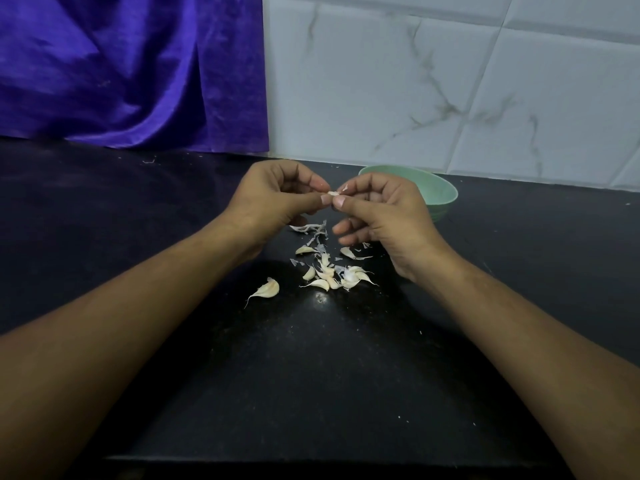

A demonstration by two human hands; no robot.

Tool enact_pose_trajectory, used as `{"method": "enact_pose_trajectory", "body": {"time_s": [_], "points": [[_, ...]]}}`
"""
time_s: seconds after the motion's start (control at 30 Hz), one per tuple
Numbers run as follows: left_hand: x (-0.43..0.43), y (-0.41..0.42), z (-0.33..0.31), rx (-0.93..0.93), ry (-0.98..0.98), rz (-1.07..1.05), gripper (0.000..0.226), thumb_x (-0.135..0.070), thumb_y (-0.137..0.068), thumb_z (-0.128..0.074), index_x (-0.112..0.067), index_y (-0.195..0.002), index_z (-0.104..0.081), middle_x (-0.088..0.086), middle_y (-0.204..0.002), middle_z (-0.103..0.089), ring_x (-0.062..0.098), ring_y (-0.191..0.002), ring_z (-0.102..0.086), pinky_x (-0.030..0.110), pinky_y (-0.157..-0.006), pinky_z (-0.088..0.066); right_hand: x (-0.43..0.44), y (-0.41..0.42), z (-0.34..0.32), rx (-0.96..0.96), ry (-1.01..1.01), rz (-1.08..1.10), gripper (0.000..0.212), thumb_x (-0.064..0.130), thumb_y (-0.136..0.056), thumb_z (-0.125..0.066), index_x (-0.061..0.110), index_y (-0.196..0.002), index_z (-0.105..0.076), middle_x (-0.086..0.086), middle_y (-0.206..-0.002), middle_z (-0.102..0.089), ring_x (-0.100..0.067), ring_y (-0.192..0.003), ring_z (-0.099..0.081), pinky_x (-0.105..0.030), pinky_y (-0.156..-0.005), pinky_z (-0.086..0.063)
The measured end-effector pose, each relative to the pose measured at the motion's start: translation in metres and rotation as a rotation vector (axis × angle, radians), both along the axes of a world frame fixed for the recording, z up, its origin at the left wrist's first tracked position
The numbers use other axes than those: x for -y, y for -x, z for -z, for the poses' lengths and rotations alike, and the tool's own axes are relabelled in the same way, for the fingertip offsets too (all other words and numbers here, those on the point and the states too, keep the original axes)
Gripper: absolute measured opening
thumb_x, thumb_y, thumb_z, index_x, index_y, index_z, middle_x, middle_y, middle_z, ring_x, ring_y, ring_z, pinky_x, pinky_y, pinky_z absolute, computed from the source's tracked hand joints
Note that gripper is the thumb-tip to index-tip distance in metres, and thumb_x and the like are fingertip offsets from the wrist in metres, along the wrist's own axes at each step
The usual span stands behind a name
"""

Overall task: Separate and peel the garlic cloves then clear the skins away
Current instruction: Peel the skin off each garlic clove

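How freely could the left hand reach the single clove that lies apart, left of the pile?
Probably yes: the single clove lies bare on the counter, near the left hand, nothing covering it. That hand pinches a small garlic piece with the right hand, so it must release first.

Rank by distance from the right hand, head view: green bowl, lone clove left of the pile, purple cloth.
From the right hand:
1. green bowl, just behind it.
2. lone clove, on the counter, near-left.
3. purple cloth, far back left.
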State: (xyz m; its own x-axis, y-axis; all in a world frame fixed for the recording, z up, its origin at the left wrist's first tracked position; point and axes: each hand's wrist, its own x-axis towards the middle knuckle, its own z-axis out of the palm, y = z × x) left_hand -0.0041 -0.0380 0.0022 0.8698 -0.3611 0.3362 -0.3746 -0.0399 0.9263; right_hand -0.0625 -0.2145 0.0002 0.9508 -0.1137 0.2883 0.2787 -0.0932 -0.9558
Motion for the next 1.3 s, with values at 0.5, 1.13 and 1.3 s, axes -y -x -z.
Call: {"method": "enact_pose_trajectory", "body": {"time_s": [0.5,1.13,1.3], "points": [[-0.0006,-0.0001,0.0002,0.000,0.003,0.001,0.005,-0.013,-0.091,-0.078,-0.013,-0.095,-0.076,-0.004,-0.076,-0.075,0.005,-0.065,-0.063,0.022,-0.058,-0.054,0.0022,-0.0008,-0.0020,0.065,0.222,0.024,0.006,0.001,-0.094,-0.070,0.004,-0.099,-0.072,-0.018,-0.088,-0.076,-0.023,-0.066,-0.076,-0.030,-0.060,-0.061],[0.0016,0.0056,-0.0052,-0.391,0.115,0.080,0.004,-0.015,-0.092,-0.074,-0.014,-0.096,-0.074,0.002,-0.086,-0.077,0.005,-0.062,-0.064,0.019,-0.052,-0.056,-0.0010,0.0030,-0.0024,0.152,0.306,0.059,0.003,0.004,-0.095,-0.070,0.003,-0.097,-0.072,-0.020,-0.085,-0.076,-0.024,-0.068,-0.077,-0.042,-0.069,-0.063],[0.0025,0.0063,-0.0067,-0.438,0.143,0.086,0.004,-0.014,-0.093,-0.073,-0.014,-0.097,-0.073,0.000,-0.079,-0.076,0.005,-0.060,-0.064,0.019,-0.050,-0.056,-0.0017,0.0022,-0.0019,0.163,0.273,0.047,0.005,0.005,-0.094,-0.073,0.001,-0.097,-0.072,-0.016,-0.082,-0.076,-0.025,-0.067,-0.077,-0.031,-0.064,-0.062]]}}
